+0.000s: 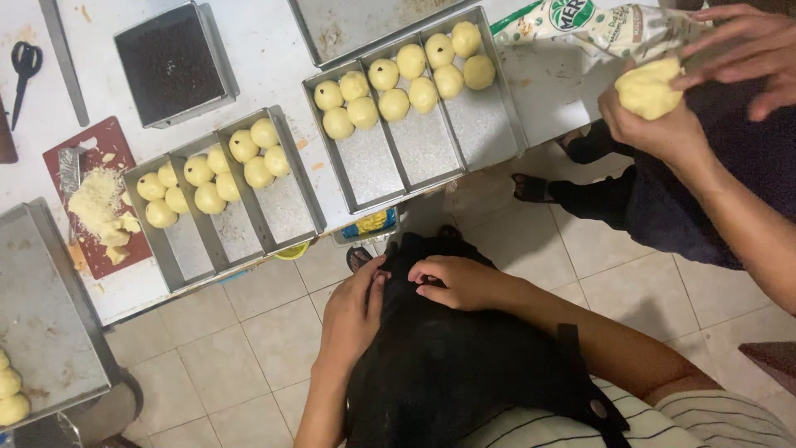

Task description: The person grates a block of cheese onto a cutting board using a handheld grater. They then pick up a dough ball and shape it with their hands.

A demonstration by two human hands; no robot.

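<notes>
Resting flat against the black apron, the left hand and the right hand press on the cloth at waist level, a posture that fits wiping or smoothing the fabric. Both hands are loosely curled with fingers together on the apron; neither hand is clamped on any object.

The apron hangs in front of the person, just below the edge of the white worktop.

On the worktop, 2 divided metal trays hold rows of dough balls: the near tray and the far tray. The balls sit packed at one end of each channel, leaving the remaining length bare.

A red cutting board carries grated cheese, beside a dark square tin and scissors.

At the right, a co-worker's hands cup a dough lump.
</notes>
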